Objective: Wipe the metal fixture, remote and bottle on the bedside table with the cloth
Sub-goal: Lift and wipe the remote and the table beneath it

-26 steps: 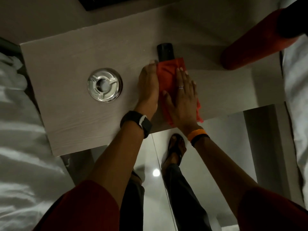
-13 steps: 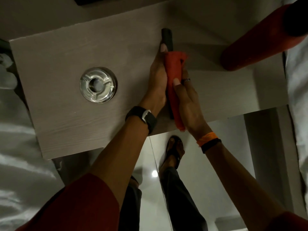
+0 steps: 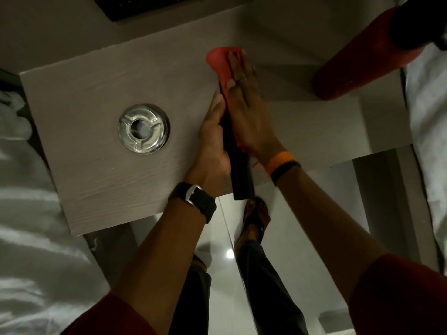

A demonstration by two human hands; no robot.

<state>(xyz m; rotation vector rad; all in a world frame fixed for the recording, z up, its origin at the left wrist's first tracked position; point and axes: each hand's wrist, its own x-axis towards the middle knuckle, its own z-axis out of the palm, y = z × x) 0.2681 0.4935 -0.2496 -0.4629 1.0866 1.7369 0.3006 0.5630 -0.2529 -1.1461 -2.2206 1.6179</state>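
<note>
One black remote (image 3: 238, 170) lay with its long axis running from the table's near edge toward the far side, tilted slightly leftward at the far end; its near end overhung the front edge of the bedside table (image 3: 96, 97), while its far end was hidden under the cloth (image 3: 221, 60). The left hand (image 3: 212, 143) pressed along the remote's left side, fingers curled against it and thumb extended forward, holding it in place. The right hand (image 3: 246, 105) lay nearly flat with its fingers extended and close together, pressing the single red cloth down over the far part of the remote; a ring showed on one finger. One round metal fixture (image 3: 143, 128), shiny and with a central hole, sat on the tabletop well to the left of the hands, apart from them. One dark red bottle (image 3: 362, 56) rose at the table's right far corner, its top end leaning toward the camera and out of frame, well apart from the remote. White bedding (image 3: 29, 238) lay on both sides.
</note>
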